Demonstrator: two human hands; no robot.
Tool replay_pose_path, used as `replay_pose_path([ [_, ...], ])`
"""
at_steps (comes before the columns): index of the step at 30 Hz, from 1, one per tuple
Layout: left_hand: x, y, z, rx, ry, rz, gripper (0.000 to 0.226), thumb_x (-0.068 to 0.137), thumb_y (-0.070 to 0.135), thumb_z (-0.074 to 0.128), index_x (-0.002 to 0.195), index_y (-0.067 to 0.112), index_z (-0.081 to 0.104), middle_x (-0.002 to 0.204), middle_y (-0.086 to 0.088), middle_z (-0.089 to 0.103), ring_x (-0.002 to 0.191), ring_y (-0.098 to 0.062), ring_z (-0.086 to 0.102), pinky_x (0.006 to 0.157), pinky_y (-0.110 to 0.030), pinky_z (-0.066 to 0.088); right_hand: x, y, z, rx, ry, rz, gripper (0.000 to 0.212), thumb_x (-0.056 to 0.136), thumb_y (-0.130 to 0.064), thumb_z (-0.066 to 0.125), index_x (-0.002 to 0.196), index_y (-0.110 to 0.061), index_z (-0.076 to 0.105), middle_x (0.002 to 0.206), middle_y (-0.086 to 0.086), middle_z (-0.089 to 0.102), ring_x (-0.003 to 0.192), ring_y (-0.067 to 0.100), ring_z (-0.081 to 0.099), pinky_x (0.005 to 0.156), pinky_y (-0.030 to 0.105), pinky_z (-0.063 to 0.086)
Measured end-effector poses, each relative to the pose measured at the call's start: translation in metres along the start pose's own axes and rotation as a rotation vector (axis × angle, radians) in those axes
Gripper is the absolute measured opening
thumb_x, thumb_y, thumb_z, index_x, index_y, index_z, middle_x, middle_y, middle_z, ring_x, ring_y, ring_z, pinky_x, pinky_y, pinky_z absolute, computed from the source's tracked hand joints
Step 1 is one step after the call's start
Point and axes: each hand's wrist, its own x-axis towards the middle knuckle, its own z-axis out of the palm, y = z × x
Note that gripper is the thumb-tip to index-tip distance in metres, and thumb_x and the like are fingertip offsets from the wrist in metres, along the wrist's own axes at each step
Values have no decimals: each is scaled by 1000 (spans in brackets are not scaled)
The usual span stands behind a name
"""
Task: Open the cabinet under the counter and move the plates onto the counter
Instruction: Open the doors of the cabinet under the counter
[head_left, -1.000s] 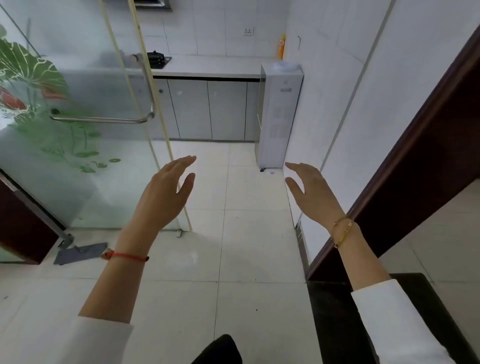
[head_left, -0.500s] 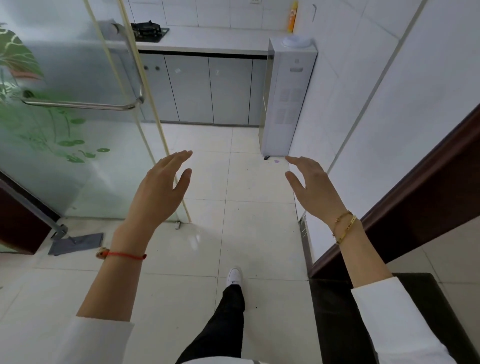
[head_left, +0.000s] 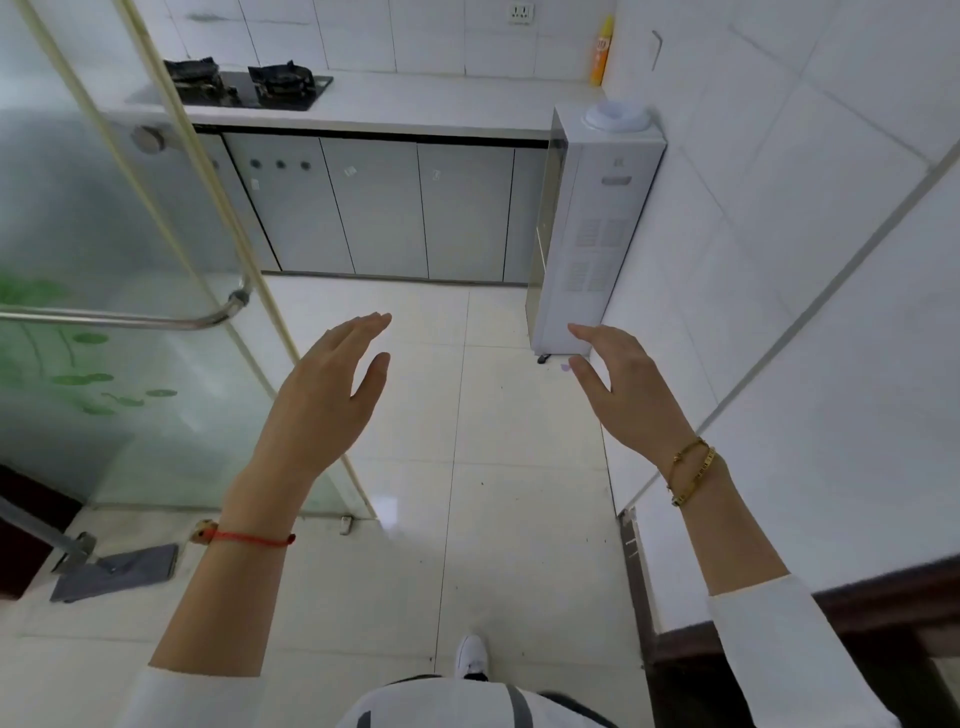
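Cabinet (head_left: 374, 208) and counter (head_left: 441, 104) sit closer than a second ago; doors shut. Left hand (head_left: 324, 400) and right hand (head_left: 628, 395) empty, fingers loosely together, thumbs apart. Approach only.

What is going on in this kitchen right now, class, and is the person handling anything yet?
Nothing is being handled yet. A person stands on the tiled floor facing the counter, with the left hand and right hand raised, open and empty. The cabinet doors under the counter are all shut, and no plates are in sight. A gas stove sits on the counter, a white water dispenser stands at its right end, and a glass door is on the left.
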Motion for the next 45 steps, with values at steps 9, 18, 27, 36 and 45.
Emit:
replay_pose_path([
  [9,121,-32,47,-18,-45,1,40,99,22,48,139,19,48,141,4,52,131,-14,48,107,-29,38,109,48,22,12,-26,59,39,100,-26,46,137,-16,49,130,8,56,127,18,44,104,20,29],
  [18,266,-74,98,1,-12,-69,40,99,22,48,138,19,50,140,3,53,130,-15,49,106,-32,40,278,95,47,100,-98,29,41,100,-28,44,139,-15,47,139,4,48,132,18,40,102,47,48],
  [27,426,-115,126,42,77,-175,40,98,23,48,138,18,50,138,2,55,127,-18,52,104,-37,44,483,129,56,46,-156,-100,42,101,-30,42,141,-17,45,142,2,49,139,16,35,117,31,27],
  [36,525,-178,143,68,132,-294,39,99,22,48,137,17,51,138,2,55,127,-17,52,106,-36,43,636,137,108,70,-231,-189,43,101,-32,42,141,-17,44,143,0,48,141,16,32,118,38,27],
  [45,658,-284,167,64,126,-361,39,99,24,47,137,21,50,138,5,54,127,-15,51,105,-33,42,798,139,193,63,-300,-208,43,101,-32,42,141,-17,44,143,-1,49,140,14,33,114,23,20],
])
